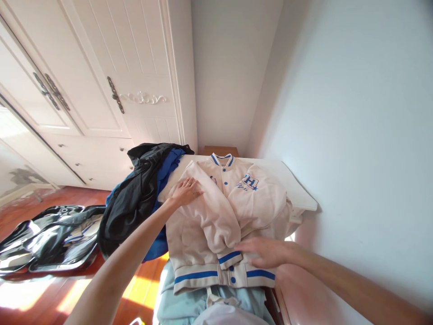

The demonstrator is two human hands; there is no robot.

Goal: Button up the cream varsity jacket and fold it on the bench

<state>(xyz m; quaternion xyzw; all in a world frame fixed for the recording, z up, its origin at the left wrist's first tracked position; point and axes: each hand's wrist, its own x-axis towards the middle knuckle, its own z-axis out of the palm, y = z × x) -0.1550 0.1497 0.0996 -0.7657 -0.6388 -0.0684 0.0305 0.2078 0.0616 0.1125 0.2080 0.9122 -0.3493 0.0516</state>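
So there's a cream varsity jacket (199, 228) lying front side up on a white tabletop (296, 194), collar at the far end and hem toward the person. It's got blue stripes on the collar and hem, blue snaps down the front, and a blue H on the chest. One sleeve (216, 216) is laid diagonally across the front, with its striped cuff (230, 258) ending near the bottom snaps.

Left hand (186, 190) is open, palm down on the jacket around the upper part of that sleeve, fingers spread, ring on one. Right hand (265, 252) is a bit blurry but looks open too, fingertips right by the cuff. Can't tell if they're actually touching it.

Just left of the jacket, a black garment (135, 198) and a bright blue one (172, 162) are heaped together, hanging off the side. Some pale blue-green fabric (179, 300) sits below the hem, and a white wardrobe (145, 54) stands behind the heap.
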